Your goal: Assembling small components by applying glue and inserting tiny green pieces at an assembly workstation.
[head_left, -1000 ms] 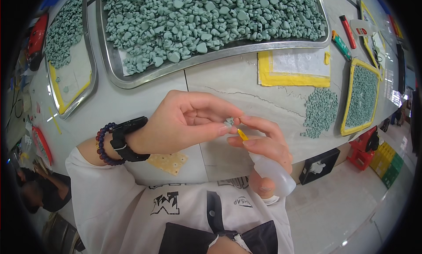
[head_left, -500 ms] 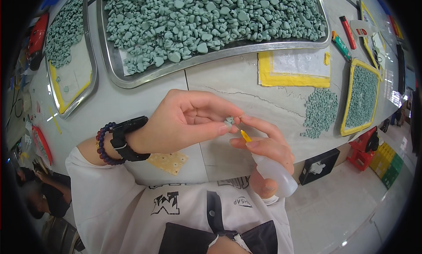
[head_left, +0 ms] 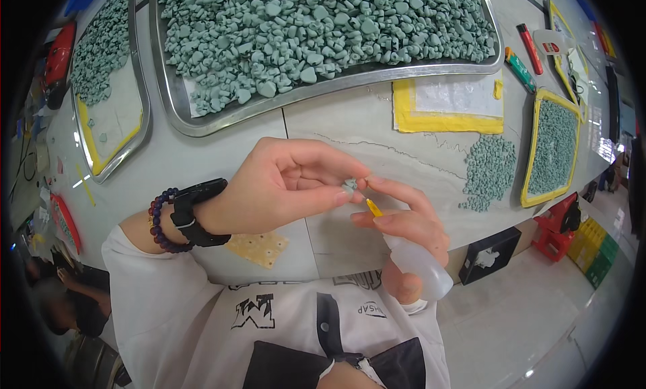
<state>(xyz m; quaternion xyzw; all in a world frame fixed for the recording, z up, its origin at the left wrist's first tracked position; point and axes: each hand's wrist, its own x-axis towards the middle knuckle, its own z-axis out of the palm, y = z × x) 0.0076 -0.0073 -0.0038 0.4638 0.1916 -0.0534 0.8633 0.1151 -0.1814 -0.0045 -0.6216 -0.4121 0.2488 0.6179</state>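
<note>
My left hand [head_left: 276, 180], with a black watch and a beaded bracelet at the wrist, pinches a small grey-green piece [head_left: 349, 185] between thumb and fingertips. In my right hand [head_left: 420, 231] is a translucent white squeeze bottle [head_left: 436, 280] with a yellow nozzle [head_left: 374, 208] and a thin needle tip. The needle points up at the piece; whether it touches cannot be made out. My right index fingertip is close beside the piece. Both hands are above the tabletop near its front edge.
Beyond my hands, a large metal tray [head_left: 323, 93] holds heaped grey-green pieces; a second tray [head_left: 142, 113] stands left. At right are a loose pile of small pieces [head_left: 490, 170], a yellow-edged tray [head_left: 529, 163], a green cutter [head_left: 520, 71] and a red pen-like tool [head_left: 530, 49].
My hands, the piece and the bottle keep nearly the same positions. At the lower left, another person's arm has shifted slightly.
</note>
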